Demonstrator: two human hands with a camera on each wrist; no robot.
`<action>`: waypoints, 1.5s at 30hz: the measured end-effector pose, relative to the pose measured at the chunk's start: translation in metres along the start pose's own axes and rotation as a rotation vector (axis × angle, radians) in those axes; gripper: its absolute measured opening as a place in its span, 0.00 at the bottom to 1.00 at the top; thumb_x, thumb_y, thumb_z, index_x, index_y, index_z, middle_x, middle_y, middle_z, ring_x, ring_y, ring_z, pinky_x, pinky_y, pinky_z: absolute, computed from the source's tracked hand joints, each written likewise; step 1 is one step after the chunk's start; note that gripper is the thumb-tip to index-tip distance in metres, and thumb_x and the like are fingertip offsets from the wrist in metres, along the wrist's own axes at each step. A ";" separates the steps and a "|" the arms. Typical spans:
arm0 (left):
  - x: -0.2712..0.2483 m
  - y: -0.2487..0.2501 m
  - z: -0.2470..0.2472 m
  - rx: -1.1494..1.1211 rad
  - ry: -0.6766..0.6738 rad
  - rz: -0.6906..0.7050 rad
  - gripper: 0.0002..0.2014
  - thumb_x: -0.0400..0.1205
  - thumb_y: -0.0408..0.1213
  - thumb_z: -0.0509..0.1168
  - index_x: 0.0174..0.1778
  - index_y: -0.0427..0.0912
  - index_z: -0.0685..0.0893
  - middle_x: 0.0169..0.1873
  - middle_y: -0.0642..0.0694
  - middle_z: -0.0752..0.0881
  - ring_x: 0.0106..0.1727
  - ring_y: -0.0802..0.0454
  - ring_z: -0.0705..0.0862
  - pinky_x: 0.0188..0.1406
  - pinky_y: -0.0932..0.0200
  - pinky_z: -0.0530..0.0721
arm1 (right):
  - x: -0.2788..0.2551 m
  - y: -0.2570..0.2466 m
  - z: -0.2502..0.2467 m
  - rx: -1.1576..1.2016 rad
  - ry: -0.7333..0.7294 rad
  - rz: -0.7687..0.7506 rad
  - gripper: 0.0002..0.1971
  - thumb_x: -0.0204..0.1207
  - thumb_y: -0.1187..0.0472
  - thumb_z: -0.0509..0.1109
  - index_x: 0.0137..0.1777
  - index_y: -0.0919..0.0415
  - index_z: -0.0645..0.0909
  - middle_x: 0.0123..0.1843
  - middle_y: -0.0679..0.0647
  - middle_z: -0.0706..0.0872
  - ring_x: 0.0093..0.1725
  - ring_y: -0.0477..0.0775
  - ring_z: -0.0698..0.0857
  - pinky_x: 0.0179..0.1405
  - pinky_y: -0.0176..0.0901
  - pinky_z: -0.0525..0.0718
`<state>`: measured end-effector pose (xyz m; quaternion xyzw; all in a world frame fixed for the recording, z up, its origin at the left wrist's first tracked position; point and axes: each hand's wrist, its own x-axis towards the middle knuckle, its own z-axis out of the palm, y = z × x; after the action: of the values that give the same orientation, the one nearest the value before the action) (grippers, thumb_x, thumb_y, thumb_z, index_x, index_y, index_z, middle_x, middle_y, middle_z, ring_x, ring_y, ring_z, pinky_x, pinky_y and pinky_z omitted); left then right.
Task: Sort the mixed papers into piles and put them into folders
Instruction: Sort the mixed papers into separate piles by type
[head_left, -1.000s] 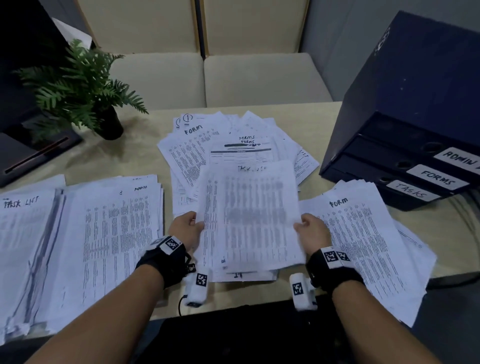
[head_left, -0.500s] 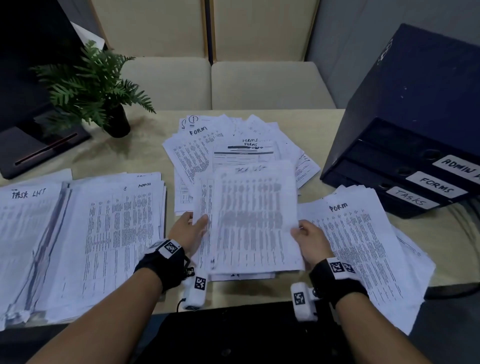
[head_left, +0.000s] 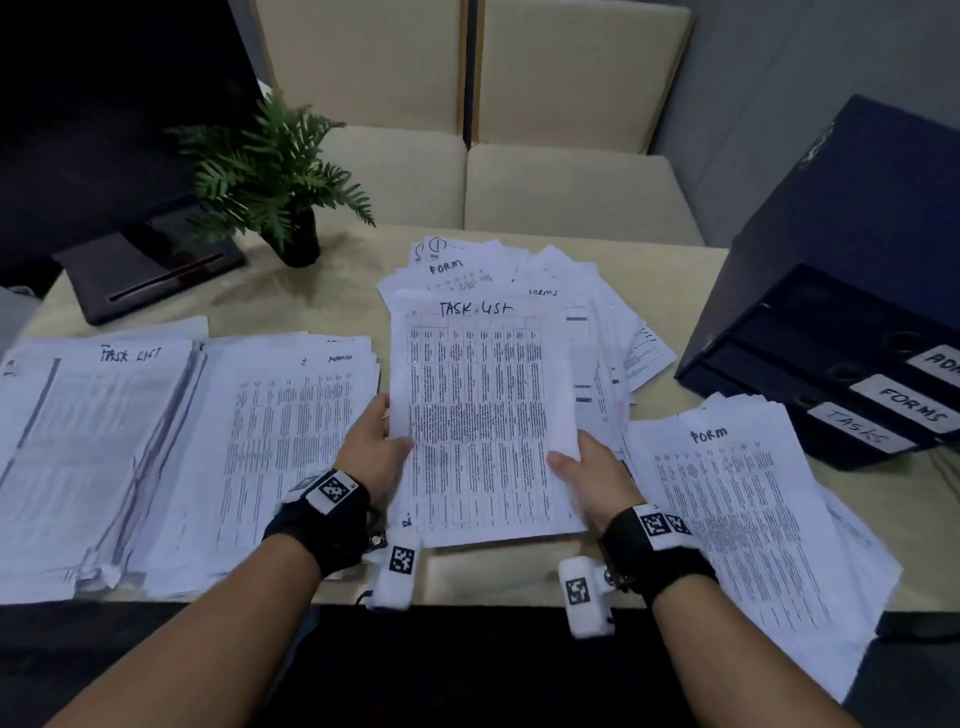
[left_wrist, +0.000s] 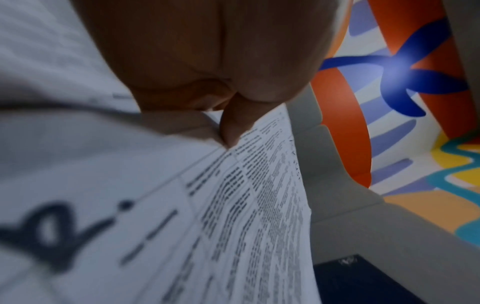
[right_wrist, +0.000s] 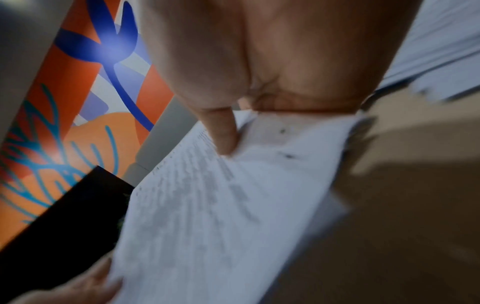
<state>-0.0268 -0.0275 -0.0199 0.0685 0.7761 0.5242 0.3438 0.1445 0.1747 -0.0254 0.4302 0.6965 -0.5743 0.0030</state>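
A printed sheet headed TASK LIST (head_left: 483, 415) is held up over the table's middle. My left hand (head_left: 379, 441) pinches its left edge and my right hand (head_left: 576, 457) pinches its right edge. The left wrist view shows my left thumb (left_wrist: 231, 127) pressed on the sheet (left_wrist: 233, 205). In the right wrist view my right thumb (right_wrist: 223, 133) lies on the paper (right_wrist: 221, 205). Behind the sheet lies the mixed pile (head_left: 519, 270). A task list pile (head_left: 93, 441) and an admin pile (head_left: 280, 431) lie at left, a form pile (head_left: 737, 519) at right.
Dark blue binders (head_left: 831, 322) labelled ADMIN, FORMS and TASKS lie stacked at the right. A potted fern (head_left: 275, 171) and a dark monitor base (head_left: 145, 270) stand at the back left. Beige seat cushions (head_left: 519, 182) are beyond the table (head_left: 493, 571).
The held sheet has tilted up so its TASK LIST heading now reads sharply. Both hands kept hold of its edges. The head view has shifted, showing more of the left piles.
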 end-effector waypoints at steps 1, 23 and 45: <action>0.001 -0.001 -0.010 -0.009 0.006 0.000 0.22 0.80 0.22 0.60 0.63 0.53 0.76 0.46 0.43 0.90 0.39 0.45 0.89 0.40 0.49 0.88 | 0.000 -0.010 0.009 0.012 0.015 -0.020 0.12 0.83 0.60 0.65 0.63 0.50 0.80 0.58 0.45 0.87 0.60 0.51 0.85 0.63 0.49 0.80; -0.042 -0.074 -0.390 0.417 0.578 -0.096 0.35 0.77 0.29 0.66 0.80 0.50 0.64 0.72 0.41 0.72 0.71 0.40 0.74 0.68 0.43 0.74 | -0.039 -0.165 0.407 -0.321 -0.359 -0.139 0.05 0.80 0.60 0.68 0.42 0.58 0.79 0.43 0.52 0.84 0.42 0.55 0.82 0.33 0.39 0.76; 0.005 0.034 -0.108 0.425 -0.112 0.247 0.20 0.81 0.31 0.64 0.69 0.45 0.77 0.68 0.45 0.77 0.63 0.50 0.79 0.59 0.58 0.77 | -0.003 -0.087 0.144 -0.228 0.219 0.028 0.09 0.77 0.54 0.72 0.41 0.58 0.78 0.37 0.50 0.82 0.38 0.53 0.80 0.29 0.38 0.73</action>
<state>-0.1047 -0.0927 0.0298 0.2623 0.8343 0.3828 0.2976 0.0229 0.0600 -0.0037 0.4970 0.7471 -0.4410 -0.0161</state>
